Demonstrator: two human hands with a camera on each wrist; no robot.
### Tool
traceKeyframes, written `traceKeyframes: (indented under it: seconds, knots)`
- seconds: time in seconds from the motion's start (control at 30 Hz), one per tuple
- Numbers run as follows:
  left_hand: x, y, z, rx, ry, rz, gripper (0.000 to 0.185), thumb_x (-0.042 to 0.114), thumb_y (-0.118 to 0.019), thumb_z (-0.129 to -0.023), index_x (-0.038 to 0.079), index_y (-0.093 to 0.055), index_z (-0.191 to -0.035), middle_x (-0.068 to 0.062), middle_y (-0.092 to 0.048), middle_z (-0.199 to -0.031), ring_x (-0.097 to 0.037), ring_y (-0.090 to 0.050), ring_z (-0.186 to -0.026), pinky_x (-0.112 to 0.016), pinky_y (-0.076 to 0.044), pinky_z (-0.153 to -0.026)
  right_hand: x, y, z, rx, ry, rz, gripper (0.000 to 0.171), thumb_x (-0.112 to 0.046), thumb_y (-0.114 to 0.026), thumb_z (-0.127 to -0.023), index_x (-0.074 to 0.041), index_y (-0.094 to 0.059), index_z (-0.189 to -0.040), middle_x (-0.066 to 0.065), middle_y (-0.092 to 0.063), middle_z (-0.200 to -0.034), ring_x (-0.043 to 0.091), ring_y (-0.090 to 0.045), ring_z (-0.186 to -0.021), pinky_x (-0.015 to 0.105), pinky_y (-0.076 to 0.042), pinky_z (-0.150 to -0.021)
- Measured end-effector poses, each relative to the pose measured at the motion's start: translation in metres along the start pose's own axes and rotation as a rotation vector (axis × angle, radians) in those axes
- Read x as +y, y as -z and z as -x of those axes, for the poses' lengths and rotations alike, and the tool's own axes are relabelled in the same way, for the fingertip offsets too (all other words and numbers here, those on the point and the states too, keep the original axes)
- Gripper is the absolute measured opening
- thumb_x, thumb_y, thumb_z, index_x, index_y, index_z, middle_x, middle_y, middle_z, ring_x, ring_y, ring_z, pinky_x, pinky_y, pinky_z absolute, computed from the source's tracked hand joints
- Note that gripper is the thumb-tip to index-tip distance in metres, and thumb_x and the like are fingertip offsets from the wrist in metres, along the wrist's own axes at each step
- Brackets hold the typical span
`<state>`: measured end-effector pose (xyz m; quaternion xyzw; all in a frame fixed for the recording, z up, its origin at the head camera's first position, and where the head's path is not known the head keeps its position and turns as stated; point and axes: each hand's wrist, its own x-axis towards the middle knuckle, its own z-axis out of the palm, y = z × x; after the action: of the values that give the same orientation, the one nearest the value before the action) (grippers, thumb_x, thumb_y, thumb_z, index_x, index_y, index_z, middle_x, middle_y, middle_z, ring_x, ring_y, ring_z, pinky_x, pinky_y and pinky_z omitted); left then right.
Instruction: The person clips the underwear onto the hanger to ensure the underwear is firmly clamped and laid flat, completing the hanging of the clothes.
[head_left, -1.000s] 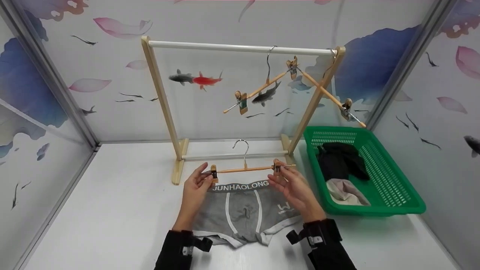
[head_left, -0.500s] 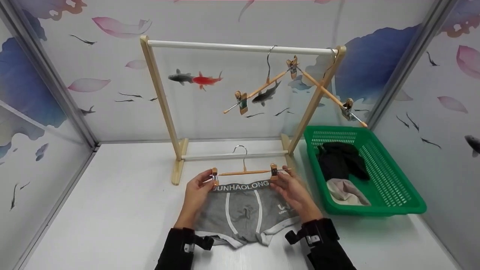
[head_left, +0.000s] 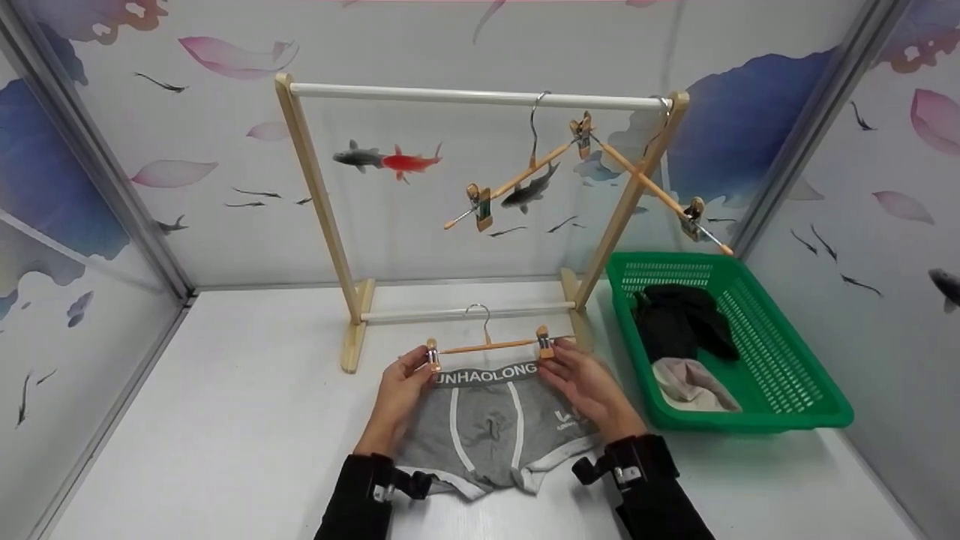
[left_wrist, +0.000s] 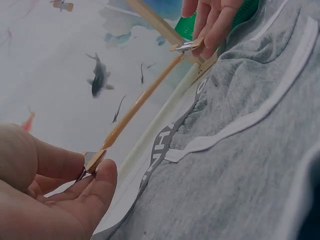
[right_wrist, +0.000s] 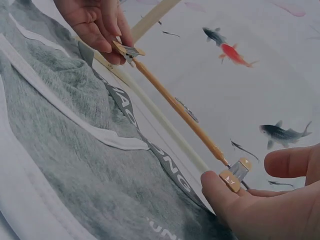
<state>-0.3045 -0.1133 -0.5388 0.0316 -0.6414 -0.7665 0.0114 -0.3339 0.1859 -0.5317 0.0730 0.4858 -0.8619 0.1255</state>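
Note:
In the head view, a clip hanger with a thin orange bar and wire hook is held level just above the waistband of grey boxer briefs. My left hand pinches its left clip between thumb and fingers. At the other end, my right hand holds the bar end by the right clip, thumb against the clip and index finger lifted off it in the right wrist view. The briefs lie spread flat, with white trim and a lettered waistband. The fingers partly hide both hanger ends.
Behind the hands stands a wooden rack with a white top rail. Two more clip hangers hang toward its right end, one of them an angled hanger. A green basket at right holds dark clothing and a pale cloth.
Both hands have brought the hanger down and nearer to the waistband, its hook now lower against the rack's bottom rail. The clips have come slightly closer together. The briefs stay in place.

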Motion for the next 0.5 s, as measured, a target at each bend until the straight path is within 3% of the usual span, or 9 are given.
traceKeyframes:
  seconds: [0.2,0.5]
  knots:
    - [-0.0090,0.0021,-0.0044,-0.033,0.023,0.007,0.049,-0.005,-0.051,-0.102,-0.017,-0.036,-0.147,-0.035,-0.040,-0.149,-0.017,-0.061,-0.108,-0.030,-0.054,-0.092,0.0024,0.0036,-0.0040,-0.027,-0.033,0.057,0.047,-0.005,-0.045,-0.107,0.009,-0.032,-0.150,0.024,-0.055,-0.135,0.038,-0.047,-0.133,0.047,-0.036,-0.113]
    - [-0.0102,0.0020,-0.0068,-0.053,0.071,-0.022,0.052,-0.003,-0.050,-0.104,-0.017,-0.029,-0.150,-0.035,-0.038,-0.151,-0.037,-0.050,-0.131,-0.032,-0.051,-0.098,0.0027,0.0043,-0.0074,-0.040,-0.053,0.102,0.050,-0.009,-0.047,-0.108,0.007,-0.031,-0.152,0.026,-0.047,-0.145,0.039,-0.039,-0.140,0.045,-0.035,-0.114]
